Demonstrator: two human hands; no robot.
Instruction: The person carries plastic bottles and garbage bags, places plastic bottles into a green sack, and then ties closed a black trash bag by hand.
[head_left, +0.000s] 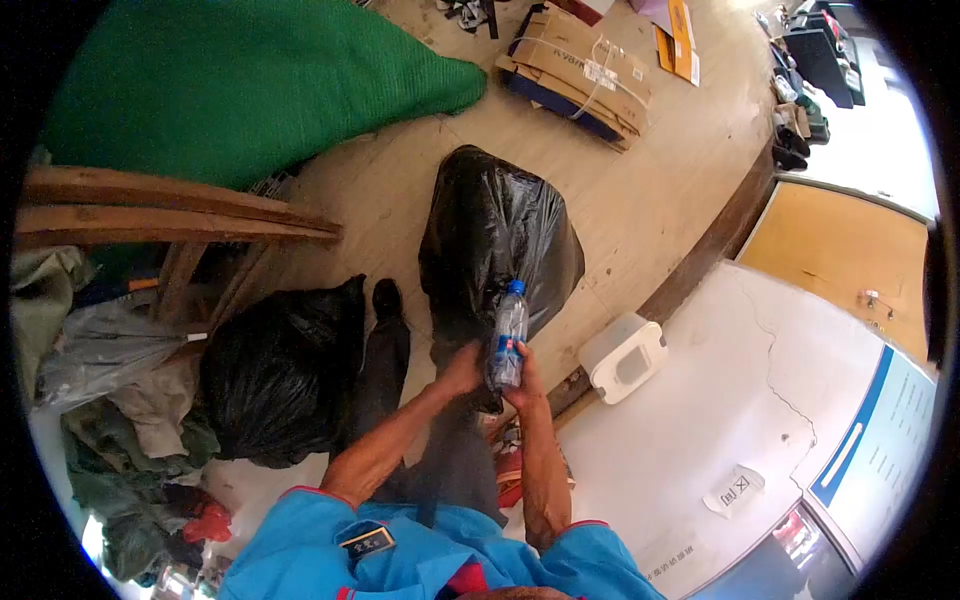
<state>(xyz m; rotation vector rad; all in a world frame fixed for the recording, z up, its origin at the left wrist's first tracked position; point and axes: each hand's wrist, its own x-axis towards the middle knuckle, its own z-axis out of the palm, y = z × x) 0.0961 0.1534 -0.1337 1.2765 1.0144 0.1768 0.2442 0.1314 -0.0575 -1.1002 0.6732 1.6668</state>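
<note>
A clear plastic bottle with a blue cap and a blue-and-red label is tilted upright in my right hand, whose fingers wrap round its lower part. Beneath and behind it, a full black plastic bag stands on the floor in front of my legs. My left hand is closed at the near, gathered edge of this bag, just left of the bottle. The ends of its fingers are partly hidden in the dark plastic.
Another stuffed black bag lies left of my legs. Wooden beams jut in from the left below a large green covered pile. Flattened cardboard lies ahead. A white bin stands against the right wall.
</note>
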